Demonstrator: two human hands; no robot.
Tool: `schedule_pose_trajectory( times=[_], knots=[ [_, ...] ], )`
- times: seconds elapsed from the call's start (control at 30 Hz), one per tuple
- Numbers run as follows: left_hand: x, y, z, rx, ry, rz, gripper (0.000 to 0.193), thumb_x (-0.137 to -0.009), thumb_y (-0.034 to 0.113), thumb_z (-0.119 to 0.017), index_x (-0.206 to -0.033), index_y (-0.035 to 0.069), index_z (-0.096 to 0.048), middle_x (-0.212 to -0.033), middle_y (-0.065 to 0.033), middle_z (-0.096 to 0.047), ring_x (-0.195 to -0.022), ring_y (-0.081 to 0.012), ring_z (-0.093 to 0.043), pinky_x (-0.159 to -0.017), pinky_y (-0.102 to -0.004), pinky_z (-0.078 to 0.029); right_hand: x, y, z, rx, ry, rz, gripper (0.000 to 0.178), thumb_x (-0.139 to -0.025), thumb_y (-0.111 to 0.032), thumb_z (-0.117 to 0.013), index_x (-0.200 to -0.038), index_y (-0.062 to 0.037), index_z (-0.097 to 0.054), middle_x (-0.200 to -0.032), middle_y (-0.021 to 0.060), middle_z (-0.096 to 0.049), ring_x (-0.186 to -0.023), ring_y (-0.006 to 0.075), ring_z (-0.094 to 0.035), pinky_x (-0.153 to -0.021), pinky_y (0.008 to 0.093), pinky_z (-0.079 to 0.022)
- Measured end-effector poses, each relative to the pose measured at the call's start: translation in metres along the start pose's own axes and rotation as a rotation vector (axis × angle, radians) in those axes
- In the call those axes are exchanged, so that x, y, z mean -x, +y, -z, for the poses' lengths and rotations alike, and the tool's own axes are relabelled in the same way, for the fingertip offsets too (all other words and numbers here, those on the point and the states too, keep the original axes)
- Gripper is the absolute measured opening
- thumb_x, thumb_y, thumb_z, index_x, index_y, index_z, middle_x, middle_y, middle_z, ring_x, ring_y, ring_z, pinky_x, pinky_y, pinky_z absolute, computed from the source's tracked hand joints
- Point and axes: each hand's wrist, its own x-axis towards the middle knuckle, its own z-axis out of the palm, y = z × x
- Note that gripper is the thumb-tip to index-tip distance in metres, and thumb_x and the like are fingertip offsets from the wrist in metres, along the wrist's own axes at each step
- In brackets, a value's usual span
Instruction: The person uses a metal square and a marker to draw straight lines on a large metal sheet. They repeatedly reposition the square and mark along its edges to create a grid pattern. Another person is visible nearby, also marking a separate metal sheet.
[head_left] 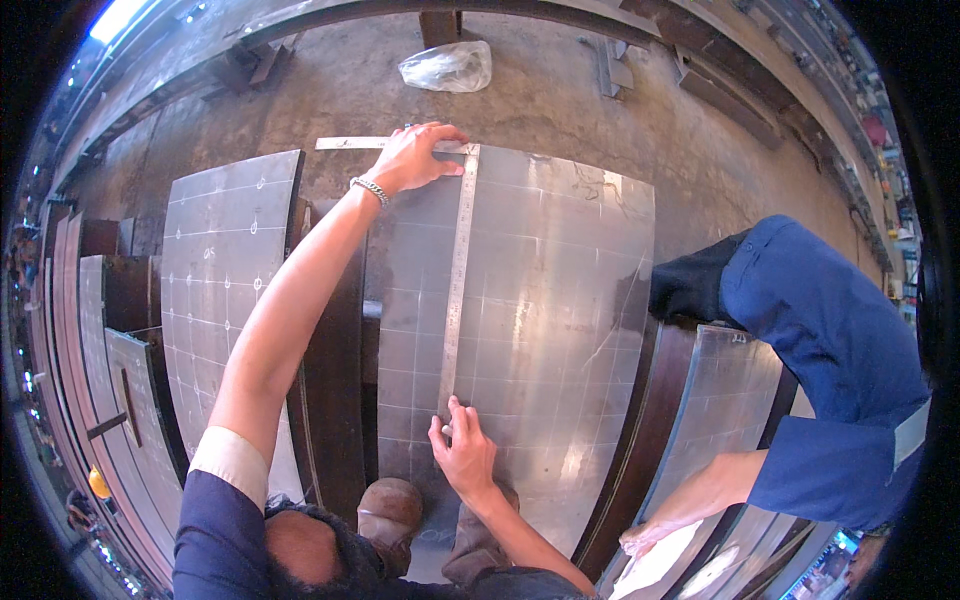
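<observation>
A steel square [457, 280] lies on a grey metal plate [560, 300] marked with a grid of thin white lines. Its long blade runs toward me down the plate, and its short blade runs left along the far edge. My left hand [412, 158] is closed over the square near its corner, thumb and fingers on either side of the short blade. Close to the near end of the long blade, my right hand [466, 455] pinches a short white marking stick [447, 430], probably chalk, against the plate.
To the left stands another plate [225, 270] with lines and small circled marks. A co-worker in blue [820, 330] crouches at the right, one hand [650, 535] low near a pale sheet. A clear plastic bag [447, 66] lies on the floor beyond. My boots [390, 510] are at the near edge.
</observation>
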Motion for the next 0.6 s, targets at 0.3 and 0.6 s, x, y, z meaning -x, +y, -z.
schedule_pose_trajectory(
  times=[0.3, 0.6],
  knots=[
    [-0.002, 0.011, 0.003, -0.012, -0.021, 0.058, 0.054, -0.074, 0.039, -0.087, -0.12, 0.018, -0.069, -0.125, -0.0069, -0.072, -0.122, -0.0305, -0.063, -0.105, -0.0453, -0.047, 0.0, 0.002, 0.0, -0.006, -0.014, 0.004, 0.04, -0.089, -0.017, -0.075, -0.124, -0.0007, -0.062, -0.091, 0.008, -0.06, -0.067, 0.0222, -0.07, -0.056, 0.0379, -0.057],
    [-0.008, 0.005, -0.002, -0.033, -0.041, 0.069, 0.053, -0.073, 0.04, -0.086, -0.119, 0.02, -0.069, -0.125, -0.0046, -0.071, -0.121, -0.03, -0.063, -0.1, -0.0505, -0.045, -0.002, 0.001, -0.001, 0.014, 0.019, 0.026, 0.037, -0.091, -0.019, -0.07, -0.123, -0.0022, -0.062, -0.09, 0.0102, -0.059, -0.065, 0.0284, -0.068, -0.053, 0.0395, -0.058]
  ],
)
